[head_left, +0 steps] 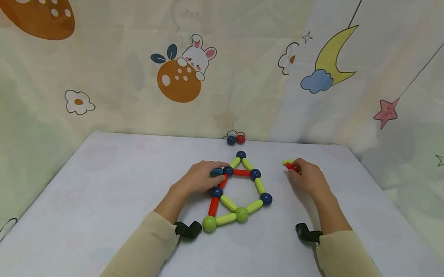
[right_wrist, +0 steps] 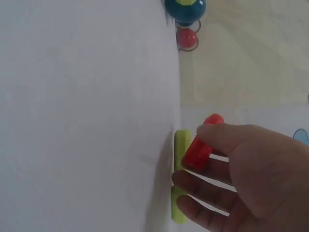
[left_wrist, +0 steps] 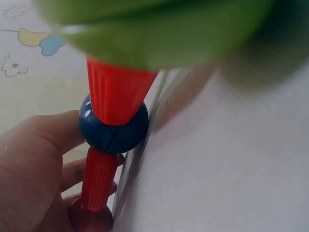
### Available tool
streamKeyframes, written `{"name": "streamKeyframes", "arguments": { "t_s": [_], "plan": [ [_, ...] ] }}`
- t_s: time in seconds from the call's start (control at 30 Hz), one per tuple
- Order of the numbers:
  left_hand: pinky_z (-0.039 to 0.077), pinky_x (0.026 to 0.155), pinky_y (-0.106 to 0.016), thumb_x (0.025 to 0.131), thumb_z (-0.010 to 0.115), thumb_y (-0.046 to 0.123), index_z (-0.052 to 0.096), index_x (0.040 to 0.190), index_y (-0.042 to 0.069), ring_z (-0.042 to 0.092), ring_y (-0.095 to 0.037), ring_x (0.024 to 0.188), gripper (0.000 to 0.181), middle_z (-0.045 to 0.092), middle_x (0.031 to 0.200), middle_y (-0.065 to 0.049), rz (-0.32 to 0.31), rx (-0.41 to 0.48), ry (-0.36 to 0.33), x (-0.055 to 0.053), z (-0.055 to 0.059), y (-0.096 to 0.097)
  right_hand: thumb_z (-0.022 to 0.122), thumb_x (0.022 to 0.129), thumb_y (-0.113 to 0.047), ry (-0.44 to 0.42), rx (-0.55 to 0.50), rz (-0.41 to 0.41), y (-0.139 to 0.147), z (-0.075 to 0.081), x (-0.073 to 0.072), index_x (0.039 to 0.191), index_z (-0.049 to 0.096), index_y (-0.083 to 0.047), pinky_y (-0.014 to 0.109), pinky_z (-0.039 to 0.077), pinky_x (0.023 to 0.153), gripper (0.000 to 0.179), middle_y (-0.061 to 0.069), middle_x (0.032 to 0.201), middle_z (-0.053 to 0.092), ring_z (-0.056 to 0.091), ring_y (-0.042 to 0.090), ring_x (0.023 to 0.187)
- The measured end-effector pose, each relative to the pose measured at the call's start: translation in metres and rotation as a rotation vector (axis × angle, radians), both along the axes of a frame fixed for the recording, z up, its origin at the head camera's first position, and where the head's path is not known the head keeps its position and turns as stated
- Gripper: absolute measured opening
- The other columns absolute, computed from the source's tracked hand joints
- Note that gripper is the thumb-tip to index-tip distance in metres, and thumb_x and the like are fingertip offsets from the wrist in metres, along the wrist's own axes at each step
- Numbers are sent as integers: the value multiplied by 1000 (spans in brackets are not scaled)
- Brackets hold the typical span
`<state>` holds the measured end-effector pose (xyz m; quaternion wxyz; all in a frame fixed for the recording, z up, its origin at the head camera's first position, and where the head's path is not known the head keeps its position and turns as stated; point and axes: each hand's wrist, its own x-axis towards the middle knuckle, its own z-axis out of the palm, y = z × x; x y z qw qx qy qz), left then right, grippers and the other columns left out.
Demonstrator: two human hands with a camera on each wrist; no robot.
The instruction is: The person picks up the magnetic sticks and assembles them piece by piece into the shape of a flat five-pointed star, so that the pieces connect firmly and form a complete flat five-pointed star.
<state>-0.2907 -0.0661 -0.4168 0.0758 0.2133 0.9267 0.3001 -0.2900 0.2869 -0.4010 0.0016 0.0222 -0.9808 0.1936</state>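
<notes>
A toy figure of magnetic sticks and balls lies on the white table (head_left: 99, 215). It has navy balls (head_left: 265, 199), green balls (head_left: 209, 223), red sticks (head_left: 241, 172) and yellow-green sticks (head_left: 259, 186). My left hand (head_left: 201, 177) holds its left side, thumb and fingers on either side of a navy ball (head_left: 228, 171) and a blue stick (head_left: 217, 172). Off to the right, my right hand (head_left: 311, 178) pinches a red stick (right_wrist: 205, 142) between thumb and forefinger. Behind those fingers is a yellow-green stick (right_wrist: 183, 145), partly hidden by them.
A loose navy ball (head_left: 231, 140) and a red ball (head_left: 240, 139) sit at the table's far edge, beyond the figure's tip. A printed cloth (head_left: 249, 72) hangs behind the table. Dark wrist cameras (head_left: 189, 230) stick out by both sleeves, the left one close to a green ball.
</notes>
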Motion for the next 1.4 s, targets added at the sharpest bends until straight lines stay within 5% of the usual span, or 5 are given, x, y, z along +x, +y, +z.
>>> {"name": "streamKeyframes", "arguments": {
  "t_s": [0.4,1.17,1.4],
  "plan": [
    [50,106,-50,102,63,36,59,147,31,56,-27,120,46,62,145,-4,2,-1,-10,-1,1,1,69,99,-23,-58,-6,135,-38,7,12,121,69,-5,44,55,83,29,14,106,70,62,29,93],
    [47,110,-54,102,62,36,58,148,31,55,-30,131,46,60,148,-4,-7,-6,-3,1,1,-2,69,98,-19,-86,23,199,-58,10,14,118,72,-5,39,55,78,25,8,94,70,59,23,84],
    [47,110,-53,102,62,35,58,147,31,55,-30,129,46,60,148,-5,-8,-6,-5,2,1,-2,66,99,-21,-86,-17,181,-57,14,13,123,70,-5,47,56,90,29,15,112,69,63,31,102]
  ]
}}
